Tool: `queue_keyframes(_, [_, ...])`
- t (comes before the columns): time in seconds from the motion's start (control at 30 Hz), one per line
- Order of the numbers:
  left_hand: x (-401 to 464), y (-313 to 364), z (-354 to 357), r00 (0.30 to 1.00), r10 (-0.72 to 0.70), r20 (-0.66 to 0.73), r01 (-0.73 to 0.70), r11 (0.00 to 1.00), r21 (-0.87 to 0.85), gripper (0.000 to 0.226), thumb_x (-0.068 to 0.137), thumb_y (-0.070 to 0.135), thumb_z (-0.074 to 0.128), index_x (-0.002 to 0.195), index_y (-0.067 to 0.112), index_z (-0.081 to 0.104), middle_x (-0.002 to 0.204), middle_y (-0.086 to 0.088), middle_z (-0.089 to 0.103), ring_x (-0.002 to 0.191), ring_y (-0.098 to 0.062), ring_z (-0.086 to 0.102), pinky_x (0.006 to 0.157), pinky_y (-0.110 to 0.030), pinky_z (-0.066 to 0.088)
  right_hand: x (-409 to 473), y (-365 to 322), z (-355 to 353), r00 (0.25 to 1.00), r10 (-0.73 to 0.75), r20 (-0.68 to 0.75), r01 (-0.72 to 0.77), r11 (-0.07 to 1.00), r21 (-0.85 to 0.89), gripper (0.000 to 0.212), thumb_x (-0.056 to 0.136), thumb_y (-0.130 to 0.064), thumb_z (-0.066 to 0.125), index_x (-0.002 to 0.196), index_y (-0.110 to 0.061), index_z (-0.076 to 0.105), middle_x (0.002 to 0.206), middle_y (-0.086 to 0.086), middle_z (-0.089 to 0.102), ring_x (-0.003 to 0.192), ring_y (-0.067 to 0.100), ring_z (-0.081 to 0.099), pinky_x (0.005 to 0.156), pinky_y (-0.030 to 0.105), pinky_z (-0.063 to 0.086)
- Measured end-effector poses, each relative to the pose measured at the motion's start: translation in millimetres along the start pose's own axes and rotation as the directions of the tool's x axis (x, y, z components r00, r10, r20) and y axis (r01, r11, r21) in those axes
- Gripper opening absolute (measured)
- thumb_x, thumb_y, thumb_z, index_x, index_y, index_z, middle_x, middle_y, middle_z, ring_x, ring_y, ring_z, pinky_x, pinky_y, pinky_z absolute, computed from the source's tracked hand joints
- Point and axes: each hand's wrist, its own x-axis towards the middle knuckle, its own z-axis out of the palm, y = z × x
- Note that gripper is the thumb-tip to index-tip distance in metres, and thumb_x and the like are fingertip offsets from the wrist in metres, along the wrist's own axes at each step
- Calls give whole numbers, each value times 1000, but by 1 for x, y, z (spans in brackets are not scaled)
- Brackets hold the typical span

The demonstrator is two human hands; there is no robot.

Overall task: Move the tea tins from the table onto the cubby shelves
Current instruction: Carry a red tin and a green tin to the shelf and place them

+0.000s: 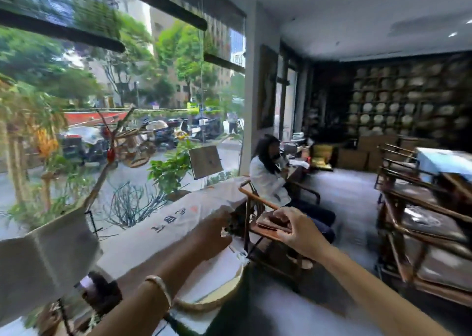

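The view is blurred by motion. My right hand (300, 231) is raised at centre and shut on a flat brown tea tin (272, 223), thumb on top. My left hand (213, 233) is held up just left of it, above the table's edge; something small and dark shows at its fingertips, too smeared to name. The dark cubby shelves (408, 98) fill the far back wall on the right, with round pale packages in several compartments. The table (163, 236), under a white cloth with printed characters, runs along the window on the left.
A person in white (268, 179) sits beyond my hands. A wooden armchair (258, 208) stands at the table's end. More wooden chairs (421, 223) line the right side. Open grey floor (344, 197) leads toward the shelves. Potted plants (168, 169) and a round basket tray (217, 297) sit at the window.
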Motion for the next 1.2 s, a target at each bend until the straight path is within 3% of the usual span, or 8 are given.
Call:
queue_keyframes(0.2, [121,-16,23,985,167,50,-165,986,-27,44,80,21,68,122,18,53,113,-4,65,93,-25,66,66,-26,49,50,54,-3,983,166,-75,-172,982,-81,36,82,-18,67,117,-18,58,104,-10,52,97,5,52,74,-2,33])
queue_keyframes(0.3, [158,-10,57,968,213,135,-211,977,-25,37,79,21,64,115,20,53,110,-5,65,93,-23,63,68,-29,48,54,83,-3,963,259,-80,-267,958,-108,39,82,-17,66,119,-18,57,108,-6,55,100,7,53,83,8,40])
queue_keyframes(0.37, [178,-5,84,947,259,190,-251,966,-65,38,80,22,62,116,20,52,114,-4,62,98,-22,63,76,-31,52,54,105,-7,943,322,-87,-331,935,-127,41,81,-14,65,121,-17,57,111,-3,55,103,11,54,91,23,45])
queue_keyframes(0.5, [220,13,130,910,329,252,-308,944,-118,35,79,23,59,112,15,51,112,-8,57,100,-29,61,86,-44,52,57,155,-23,908,402,-119,-418,894,-163,40,81,-5,60,120,-17,57,110,-1,53,99,10,52,85,14,38])
queue_keyframes(0.67, [281,52,186,883,370,288,-359,929,-93,41,80,35,59,117,18,53,113,-3,66,111,-25,60,97,-38,39,63,226,-53,858,482,-177,-510,840,-186,42,80,-8,61,120,-18,57,115,0,55,105,13,55,91,18,40])
queue_keyframes(0.87, [397,133,243,841,477,257,-444,878,-179,43,80,23,67,121,12,57,111,-7,67,103,-26,64,83,-33,52,75,329,-109,805,535,-255,-588,776,-228,44,80,-16,65,123,-20,56,119,-1,54,109,14,54,91,18,39])
queue_keyframes(0.97, [448,191,276,786,553,277,-524,833,-178,33,81,21,64,111,9,57,107,-8,67,100,-28,63,79,-34,51,78,380,-145,756,574,-315,-646,732,-216,42,80,-16,65,120,-23,56,115,-2,54,108,14,55,92,21,41])
queue_keyframes(1.2, [523,334,356,646,687,331,-620,726,-298,36,85,26,62,120,21,53,103,4,62,91,-17,60,74,-27,48,54,486,-223,648,633,-423,-740,655,-153,42,84,-21,66,124,-26,53,118,-6,52,110,9,54,92,25,46])
